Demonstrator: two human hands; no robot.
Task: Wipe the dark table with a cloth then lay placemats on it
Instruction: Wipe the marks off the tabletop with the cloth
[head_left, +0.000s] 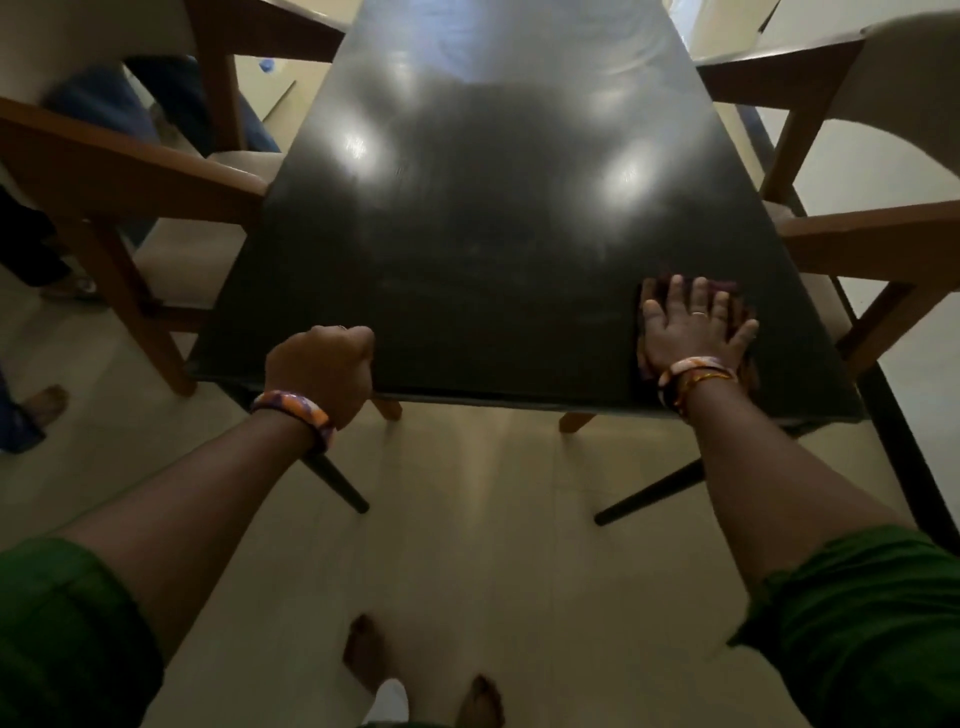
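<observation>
Right hand (693, 325) lay flat, fingers spread, pressing the dark cloth (675, 291) onto the counter (467, 234) near its front right corner.
Left hand (322, 369) was curled at the counter's near edge, left of centre; can't tell whether it gripped the edge. Cloth mostly hidden under the palm. Wooden chairs (130, 171) stood along both long sides; bare feet (369, 654) on the pale floor below.

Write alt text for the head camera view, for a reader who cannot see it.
A person's right hand presses a dark cloth flat near the dark table's near edge, while the left hand rests curled there. Wooden chairs flank both sides.
</observation>
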